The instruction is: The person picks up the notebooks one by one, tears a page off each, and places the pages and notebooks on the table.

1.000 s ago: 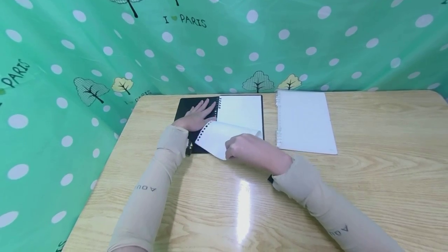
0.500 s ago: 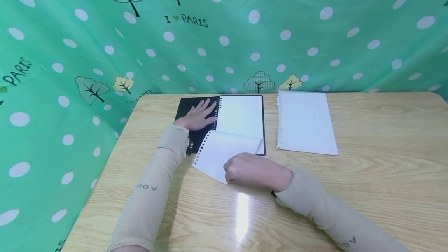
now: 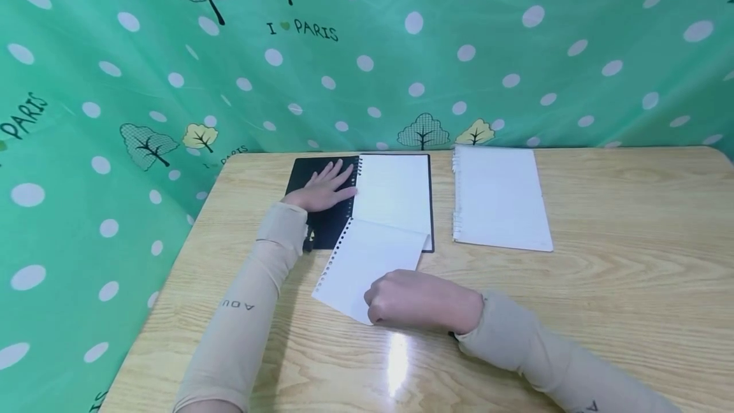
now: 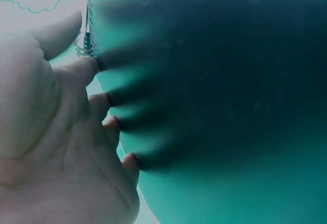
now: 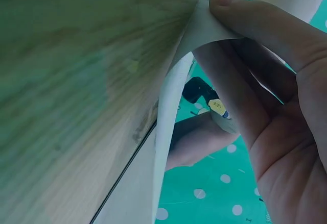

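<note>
An open spiral notebook (image 3: 392, 190) lies near the table's far edge, its black cover (image 3: 304, 174) folded out to the left. On that cover my left hand (image 3: 322, 191) rests with fingers spread, the fingertips near the coil (image 3: 359, 167). My right hand (image 3: 407, 298) pinches the near edge of a white sheet (image 3: 367, 253), thumb against fingers in the right wrist view. Punched holes run down the sheet's left edge. Most of that edge lies off the notebook, over the wood; its top end is by the coil. The sheet's far right corner is curled.
Right of the notebook lies a stack of white paper (image 3: 501, 199) with a ragged left edge. Behind the wooden table (image 3: 631, 285) hangs a green dotted curtain (image 3: 516, 50), which also runs down the left side.
My right hand has drawn the sheet toward the front edge of the table, uncovering more of the notebook's page. The left hand has stayed on the black cover.
</note>
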Tool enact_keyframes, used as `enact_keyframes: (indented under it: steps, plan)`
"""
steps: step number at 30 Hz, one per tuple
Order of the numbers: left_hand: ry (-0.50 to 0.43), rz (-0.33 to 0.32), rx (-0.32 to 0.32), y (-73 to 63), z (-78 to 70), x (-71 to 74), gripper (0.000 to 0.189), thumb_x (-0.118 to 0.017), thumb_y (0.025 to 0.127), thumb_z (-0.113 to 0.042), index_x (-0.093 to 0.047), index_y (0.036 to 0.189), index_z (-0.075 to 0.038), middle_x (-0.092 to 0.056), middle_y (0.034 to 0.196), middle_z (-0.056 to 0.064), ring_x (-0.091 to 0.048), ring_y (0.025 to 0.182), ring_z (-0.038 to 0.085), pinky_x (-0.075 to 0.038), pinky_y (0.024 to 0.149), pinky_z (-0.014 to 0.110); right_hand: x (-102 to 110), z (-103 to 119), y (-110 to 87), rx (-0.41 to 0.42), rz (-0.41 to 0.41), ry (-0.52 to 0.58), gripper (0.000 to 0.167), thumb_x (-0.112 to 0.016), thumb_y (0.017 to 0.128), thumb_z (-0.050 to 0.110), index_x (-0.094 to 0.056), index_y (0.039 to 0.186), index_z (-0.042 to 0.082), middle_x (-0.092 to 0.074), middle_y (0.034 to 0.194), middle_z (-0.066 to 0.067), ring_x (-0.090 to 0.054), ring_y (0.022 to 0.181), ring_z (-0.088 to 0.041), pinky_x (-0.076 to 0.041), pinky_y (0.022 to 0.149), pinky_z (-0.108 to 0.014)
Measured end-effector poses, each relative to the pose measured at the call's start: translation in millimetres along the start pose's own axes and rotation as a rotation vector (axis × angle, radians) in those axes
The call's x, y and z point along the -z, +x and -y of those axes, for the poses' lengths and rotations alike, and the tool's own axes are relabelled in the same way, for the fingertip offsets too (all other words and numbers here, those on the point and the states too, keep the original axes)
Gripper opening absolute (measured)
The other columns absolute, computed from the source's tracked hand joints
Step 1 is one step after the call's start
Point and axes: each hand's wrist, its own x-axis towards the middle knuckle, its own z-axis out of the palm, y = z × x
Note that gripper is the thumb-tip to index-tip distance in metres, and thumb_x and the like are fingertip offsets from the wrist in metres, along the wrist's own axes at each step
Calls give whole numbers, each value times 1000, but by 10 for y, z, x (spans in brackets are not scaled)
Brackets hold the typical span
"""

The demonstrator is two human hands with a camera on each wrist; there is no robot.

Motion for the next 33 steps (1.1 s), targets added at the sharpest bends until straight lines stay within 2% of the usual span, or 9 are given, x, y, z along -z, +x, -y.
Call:
enact_keyframes:
  steps: [4,12,24,27,31,33]
  plan:
    - [15,2,12,0,-23,2,80,-37,102,-58,-1,161,-18,11,167,10,15,153,28,7,122,55,10,24,3,9,-11,3,30,-64,89,2,-73,70,24,-55,67,13,-48,62,2,-44,59,-11]
    - [24,4,5,-22,-66,3,80,-40,102,-54,-1,160,-15,11,166,12,14,153,31,7,122,56,-7,50,5,31,-31,60,30,-64,90,5,-71,68,24,-46,64,14,-36,59,2,-34,56,-8]
    - [21,7,5,13,-24,-32,82,-40,102,-56,1,160,-17,13,166,12,16,152,31,7,122,57,54,84,-5,87,-55,-25,33,-63,88,-1,-71,70,26,-46,66,14,-37,61,3,-36,58,-7]
    - [22,13,10,52,24,-55,82,-39,101,-58,3,160,-19,15,166,9,18,152,29,8,122,55,61,121,10,114,-60,38,32,-63,88,0,-69,67,24,-47,66,14,-36,61,3,-35,58,-6]
    - [23,13,20,68,36,-56,82,-38,101,-59,4,160,-20,16,166,8,19,152,28,8,122,55,61,218,50,162,-50,68,31,-63,92,8,-67,66,24,-48,66,15,-37,60,3,-34,56,-6]
    - [20,12,14,73,32,-53,83,-37,101,-60,4,160,-19,16,166,8,19,152,28,9,122,55,57,256,58,171,-45,43,31,-63,93,10,-67,66,25,-48,66,15,-36,59,3,-34,54,-7]
